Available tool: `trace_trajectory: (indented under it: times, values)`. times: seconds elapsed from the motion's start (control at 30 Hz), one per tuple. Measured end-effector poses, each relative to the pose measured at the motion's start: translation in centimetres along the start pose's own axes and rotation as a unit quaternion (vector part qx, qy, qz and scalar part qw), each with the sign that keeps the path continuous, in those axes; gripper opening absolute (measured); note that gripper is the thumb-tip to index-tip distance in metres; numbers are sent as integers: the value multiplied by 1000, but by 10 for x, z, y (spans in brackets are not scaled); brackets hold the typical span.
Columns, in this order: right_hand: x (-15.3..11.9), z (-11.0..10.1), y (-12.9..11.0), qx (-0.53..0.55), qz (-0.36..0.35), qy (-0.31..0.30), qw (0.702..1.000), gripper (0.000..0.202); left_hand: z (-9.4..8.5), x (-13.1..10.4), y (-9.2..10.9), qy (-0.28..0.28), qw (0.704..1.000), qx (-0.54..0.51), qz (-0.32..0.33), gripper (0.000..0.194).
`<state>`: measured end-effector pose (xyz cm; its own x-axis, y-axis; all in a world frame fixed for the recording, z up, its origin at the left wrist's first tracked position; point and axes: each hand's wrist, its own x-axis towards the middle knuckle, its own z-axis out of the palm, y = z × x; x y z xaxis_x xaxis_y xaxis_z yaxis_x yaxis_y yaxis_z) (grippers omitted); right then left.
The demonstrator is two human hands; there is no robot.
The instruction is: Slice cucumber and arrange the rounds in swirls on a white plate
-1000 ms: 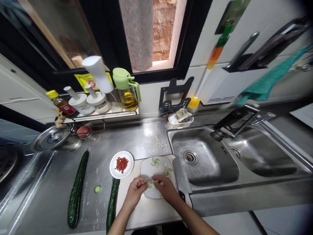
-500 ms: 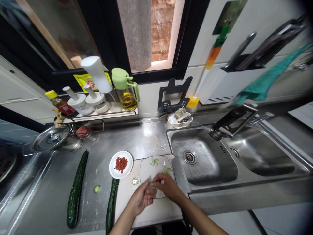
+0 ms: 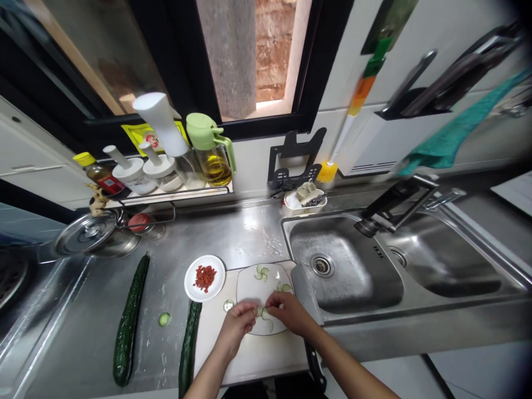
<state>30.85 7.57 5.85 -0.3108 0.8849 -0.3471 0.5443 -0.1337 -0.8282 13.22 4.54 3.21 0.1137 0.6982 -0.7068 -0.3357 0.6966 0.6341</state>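
Over the near part of the white plate, my left hand pinches a thin cucumber slice between thumb and fingertips. My right hand is closed too, its fingertips at the right end of the slices between the hands. Whether they hold one slice or two is hard to make out. Another curved slice lies on the plate just below the fingers. Thin slices form a pinwheel at the plate's far side, and a second group lies at its right, partly behind my right hand.
The plate rests on a cutting board, with a black-handled knife at its right edge. A saucer of red bits, a cut cucumber and a whole cucumber are to the left. The double sink is to the right.
My left hand has turned from half-open, palm up, to a pinch at the slice. My right hand has shifted slightly right, and the fingertips of both hands are farther apart.
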Motion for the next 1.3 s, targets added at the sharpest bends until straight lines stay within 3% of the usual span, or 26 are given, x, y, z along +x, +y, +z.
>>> trace_trajectory:
  times: [0.17,0.37,0.87,1.3]
  values:
    - [3,8,10,-87,7,0,996,15,3,2,-16,52,982,155,93,19]
    - [1,11,9,-210,0,-6,978,12,5,-6,-27,83,912,355,185,10]
    - [-2,16,10,-325,-12,-47,944,17,15,-12,-27,74,831,525,167,15]
    - [-4,23,18,-354,-27,-32,934,16,20,-15,-26,76,796,577,168,16]
